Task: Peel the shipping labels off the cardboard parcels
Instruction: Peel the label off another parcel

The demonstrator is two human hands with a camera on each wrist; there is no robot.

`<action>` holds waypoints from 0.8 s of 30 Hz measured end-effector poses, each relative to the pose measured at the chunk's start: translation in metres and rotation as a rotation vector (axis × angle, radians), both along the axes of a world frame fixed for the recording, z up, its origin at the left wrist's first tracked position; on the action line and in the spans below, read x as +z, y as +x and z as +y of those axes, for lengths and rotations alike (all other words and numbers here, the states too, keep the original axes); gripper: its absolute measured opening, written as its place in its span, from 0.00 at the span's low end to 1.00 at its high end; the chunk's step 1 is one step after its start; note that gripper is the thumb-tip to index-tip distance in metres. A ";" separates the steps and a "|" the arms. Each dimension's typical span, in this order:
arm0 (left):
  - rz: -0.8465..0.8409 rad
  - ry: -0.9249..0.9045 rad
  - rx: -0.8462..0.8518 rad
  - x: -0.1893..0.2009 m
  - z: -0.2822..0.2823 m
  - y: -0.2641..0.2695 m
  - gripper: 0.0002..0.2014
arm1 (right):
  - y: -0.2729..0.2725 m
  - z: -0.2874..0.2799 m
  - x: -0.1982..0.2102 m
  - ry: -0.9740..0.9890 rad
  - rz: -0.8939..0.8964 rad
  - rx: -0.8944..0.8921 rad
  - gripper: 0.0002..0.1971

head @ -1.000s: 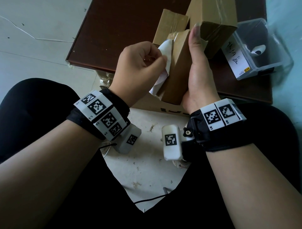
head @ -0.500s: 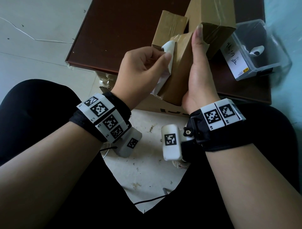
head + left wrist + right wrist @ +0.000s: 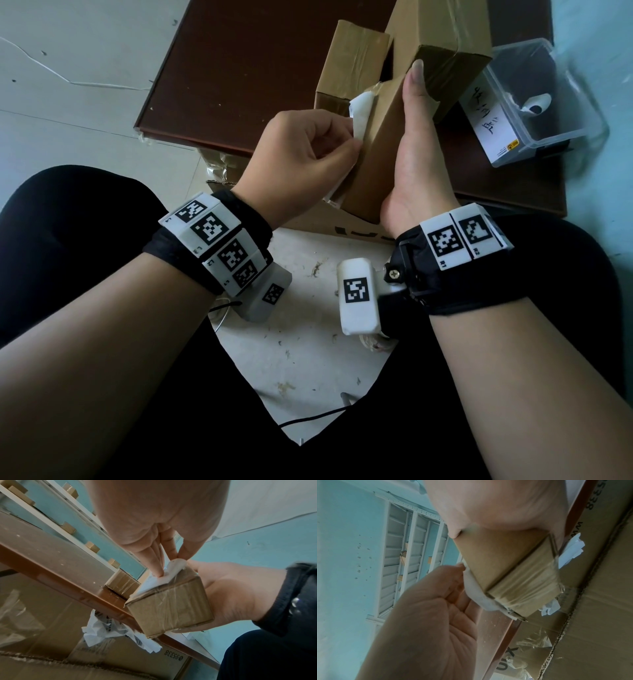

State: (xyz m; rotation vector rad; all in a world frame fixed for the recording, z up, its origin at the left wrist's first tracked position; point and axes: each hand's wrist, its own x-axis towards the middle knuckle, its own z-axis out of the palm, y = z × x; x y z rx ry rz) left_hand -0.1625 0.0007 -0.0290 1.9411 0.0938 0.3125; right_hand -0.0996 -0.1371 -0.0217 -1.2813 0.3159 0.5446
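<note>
My right hand holds a small brown cardboard parcel on edge above the table's near rim, thumb lying along its top face. A white shipping label hangs partly loose on the parcel's left side. My left hand pinches that label between thumb and fingers. The left wrist view shows the fingertips pressed into the crumpled label at the parcel's upper edge. From the right wrist view, the label curls off the parcel beside the left hand.
Two more taped parcels stand on the dark brown table. A clear plastic box sits at the table's right. Below the table is a large carton with crumpled peeled labels. My knees flank the floor gap.
My left hand has shifted its pinch closer against the parcel's side, so less loose label shows. The parcel has tipped slightly up and to the right.
</note>
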 end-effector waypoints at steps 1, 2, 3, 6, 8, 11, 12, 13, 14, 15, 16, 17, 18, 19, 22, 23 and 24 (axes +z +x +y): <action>-0.002 0.012 0.001 0.000 0.000 0.000 0.08 | -0.001 0.000 0.001 0.000 0.002 0.005 0.61; -0.005 0.022 0.002 0.000 0.000 0.000 0.08 | -0.001 0.000 0.002 0.001 0.004 0.008 0.57; -0.008 0.028 0.004 0.000 0.000 0.000 0.09 | -0.001 0.000 0.002 0.001 0.007 0.006 0.53; -0.015 0.030 0.014 0.001 -0.001 0.000 0.09 | -0.002 -0.001 0.003 0.001 0.011 0.005 0.50; -0.011 0.028 0.015 0.002 -0.001 0.000 0.10 | -0.003 0.000 0.004 -0.004 0.014 0.003 0.52; -0.008 0.026 0.020 0.003 -0.001 0.001 0.10 | -0.004 0.001 0.007 0.000 0.011 0.004 0.53; -0.009 0.026 0.022 0.003 -0.001 0.001 0.11 | -0.004 0.000 0.008 -0.004 0.004 0.003 0.50; -0.010 0.024 0.024 0.004 -0.001 0.001 0.11 | -0.004 0.000 0.009 -0.010 -0.002 0.001 0.47; -0.012 0.020 0.024 0.004 -0.001 0.001 0.11 | -0.004 -0.001 0.009 -0.012 -0.008 0.001 0.45; -0.013 0.016 0.022 0.005 0.000 0.001 0.12 | -0.004 -0.001 0.009 -0.013 -0.011 0.005 0.45; -0.013 0.013 0.019 0.005 0.000 0.001 0.13 | -0.004 -0.001 0.008 -0.014 -0.012 0.007 0.46; -0.012 0.008 0.016 0.006 0.000 0.001 0.13 | -0.004 0.000 0.008 -0.015 -0.013 0.008 0.47; -0.008 0.004 0.015 0.006 0.000 0.001 0.13 | -0.004 0.000 0.008 -0.016 -0.016 0.011 0.47; -0.002 0.000 0.015 0.006 0.000 0.001 0.13 | -0.004 0.001 0.008 -0.015 -0.016 0.014 0.48; 0.005 -0.001 0.015 0.007 0.000 0.001 0.13 | -0.004 0.001 0.008 -0.016 -0.018 0.015 0.51; 0.007 0.000 0.013 0.007 0.000 0.001 0.13 | -0.004 0.001 0.008 -0.019 -0.023 0.015 0.49; 0.011 -0.003 0.013 0.008 0.000 0.000 0.13 | -0.004 0.000 0.008 -0.018 -0.026 0.016 0.47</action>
